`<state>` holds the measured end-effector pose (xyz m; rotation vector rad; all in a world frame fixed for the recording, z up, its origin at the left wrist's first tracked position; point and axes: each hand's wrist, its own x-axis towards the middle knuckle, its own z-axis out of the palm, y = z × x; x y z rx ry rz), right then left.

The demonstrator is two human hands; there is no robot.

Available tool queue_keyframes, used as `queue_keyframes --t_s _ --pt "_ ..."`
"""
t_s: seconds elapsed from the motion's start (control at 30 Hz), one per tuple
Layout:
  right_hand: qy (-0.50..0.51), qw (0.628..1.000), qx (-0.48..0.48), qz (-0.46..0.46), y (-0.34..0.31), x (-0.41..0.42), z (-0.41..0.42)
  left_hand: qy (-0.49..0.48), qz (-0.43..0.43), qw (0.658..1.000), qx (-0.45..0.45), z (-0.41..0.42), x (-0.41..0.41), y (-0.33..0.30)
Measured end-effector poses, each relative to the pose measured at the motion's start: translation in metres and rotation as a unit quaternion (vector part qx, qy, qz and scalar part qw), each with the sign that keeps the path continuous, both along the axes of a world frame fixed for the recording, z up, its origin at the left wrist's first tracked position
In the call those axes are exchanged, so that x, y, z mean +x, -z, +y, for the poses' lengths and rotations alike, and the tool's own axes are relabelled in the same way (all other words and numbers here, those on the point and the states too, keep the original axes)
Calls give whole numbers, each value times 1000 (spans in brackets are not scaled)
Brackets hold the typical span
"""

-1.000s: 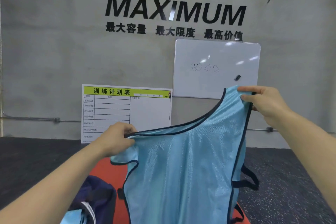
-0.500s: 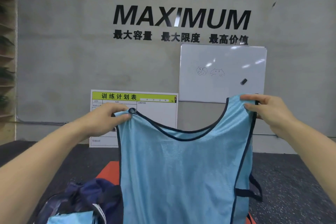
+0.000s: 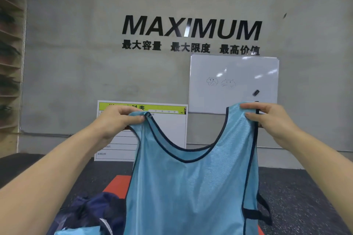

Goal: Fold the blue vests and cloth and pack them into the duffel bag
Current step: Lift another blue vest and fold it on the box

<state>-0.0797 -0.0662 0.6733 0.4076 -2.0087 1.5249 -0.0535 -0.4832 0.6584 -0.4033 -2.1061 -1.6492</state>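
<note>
A light blue mesh vest point(image 3: 191, 187) with dark trim hangs upright in front of me, spread flat between both hands. My left hand point(image 3: 116, 120) pinches its left shoulder strap. My right hand point(image 3: 267, 118) pinches the right shoulder strap at about the same height. Black side straps dangle at the vest's lower right. Below left, a dark navy duffel bag point(image 3: 91, 213) lies open on the floor, with light blue fabric point(image 3: 76, 232) showing at its mouth. The vest hides the bag's right part.
A red mat point(image 3: 118, 183) lies on the dark rubber floor point(image 3: 296, 196) under the bag and vest. Against the grey wall lean a white schedule board point(image 3: 168, 129) and a whiteboard point(image 3: 233, 82). Wooden shelving point(image 3: 10, 63) stands at the far left.
My left hand has risen from waist height to level with my right hand, pulling the vest from a slanted drape into a flat, upright spread. The view has shifted left.
</note>
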Motion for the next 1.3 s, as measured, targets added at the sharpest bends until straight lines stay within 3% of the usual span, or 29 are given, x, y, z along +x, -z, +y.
queue_keyframes --t_s 0.23,0.6,0.93,1.13,1.2,1.3 --pt "0 1000 6 2 -2 2 -4 -8 -4 999 50 4 0 -4" --pt "1 1000 17 7 -2 9 -4 -72 -7 991 -117 -1 10 1" --pt "-3 1000 28 8 -3 36 2 -126 65 962 -235 -2 29 -1" --pt "-4 999 32 12 -8 60 5 -25 -11 983 -182 -5 52 -6" --pt "2 999 30 11 -8 70 8 41 14 981 -191 -6 62 -7" --pt "5 1000 26 15 -6 83 12 38 60 981 -183 -3 78 -9"
